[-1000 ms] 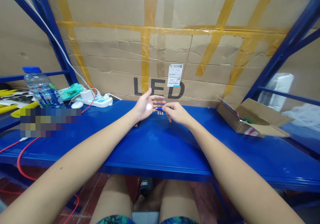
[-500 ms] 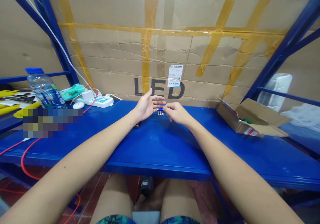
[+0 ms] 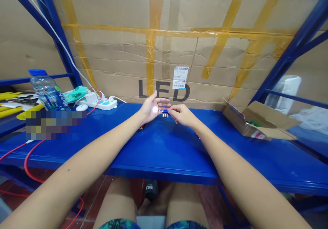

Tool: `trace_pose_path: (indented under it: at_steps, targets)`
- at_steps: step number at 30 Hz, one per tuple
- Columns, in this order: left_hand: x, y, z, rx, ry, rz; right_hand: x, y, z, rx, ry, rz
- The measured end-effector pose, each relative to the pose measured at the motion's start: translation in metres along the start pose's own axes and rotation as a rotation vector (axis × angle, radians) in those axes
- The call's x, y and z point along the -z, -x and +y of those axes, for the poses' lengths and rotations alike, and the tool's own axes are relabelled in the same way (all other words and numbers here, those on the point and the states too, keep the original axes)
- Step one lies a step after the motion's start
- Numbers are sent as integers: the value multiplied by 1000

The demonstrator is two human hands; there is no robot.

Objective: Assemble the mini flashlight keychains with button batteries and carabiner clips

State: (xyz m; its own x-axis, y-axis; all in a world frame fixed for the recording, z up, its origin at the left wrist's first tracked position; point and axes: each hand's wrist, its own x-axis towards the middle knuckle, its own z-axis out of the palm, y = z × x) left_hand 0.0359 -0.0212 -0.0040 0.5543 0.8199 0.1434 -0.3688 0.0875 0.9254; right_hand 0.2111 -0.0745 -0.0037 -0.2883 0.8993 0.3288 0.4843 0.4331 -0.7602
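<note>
Over the middle of the blue table, my right hand (image 3: 182, 114) pinches a small blue flashlight (image 3: 164, 112) between thumb and fingers. Its front end points left, and a bright white spot of light falls on the palm of my left hand (image 3: 148, 109). That left hand is open, palm turned toward the flashlight, fingers stretched out to the right behind it. Just below the flashlight, several small silvery round pieces (image 3: 165, 116) sit in rows; they look like button cells. A small dark red object (image 3: 141, 128) lies beside my left forearm, partly covered. Another small reddish item (image 3: 197, 136) shows by my right forearm.
An open cardboard box (image 3: 256, 123) stands on the right. At the left are a water bottle (image 3: 50, 92), a white power strip (image 3: 106, 103), a white mouse (image 3: 81, 108), yellow-handled tools (image 3: 32, 112) and red cables (image 3: 27, 160). A large taped carton (image 3: 123, 61) walls off the back.
The flashlight has come on: a bright spot now shows on my left palm where there was none. Both hands stay in nearly the same place.
</note>
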Motion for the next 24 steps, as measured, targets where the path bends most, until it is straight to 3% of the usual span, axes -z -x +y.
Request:
trace_pose_path:
  at_steps: [24]
  targets:
    - [-1, 0, -1, -1, -47, -21, -2, 0, 0, -79, -24, 52]
